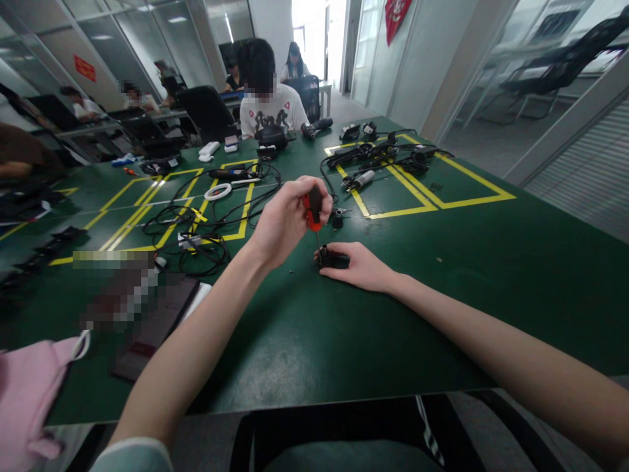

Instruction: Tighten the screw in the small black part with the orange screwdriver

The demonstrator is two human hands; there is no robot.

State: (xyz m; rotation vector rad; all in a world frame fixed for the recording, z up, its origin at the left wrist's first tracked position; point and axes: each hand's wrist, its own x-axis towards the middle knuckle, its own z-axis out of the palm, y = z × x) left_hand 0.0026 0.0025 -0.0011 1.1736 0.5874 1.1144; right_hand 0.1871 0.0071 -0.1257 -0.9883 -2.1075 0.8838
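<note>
My left hand (289, 216) is wrapped round the red and black handle of a screwdriver (314, 213), held upright with its thin shaft pointing down. The shaft's tip meets a small black plastic part (335, 261) on the green table, near a short round post on it. My right hand (361, 265) grips that black part from the right, thumb and fingers on either side. Just behind it stands a small black round piece (337, 218). A tiny screw-like bit (291, 271) lies left of the part.
Tangled black cables (206, 252) and a white ring (217, 191) lie to the left, more cables (383, 156) at the back right. A dark notebook (162, 321) and pink cloth (34, 380) are near left. Across the green table (442, 308) sits a person (272, 108).
</note>
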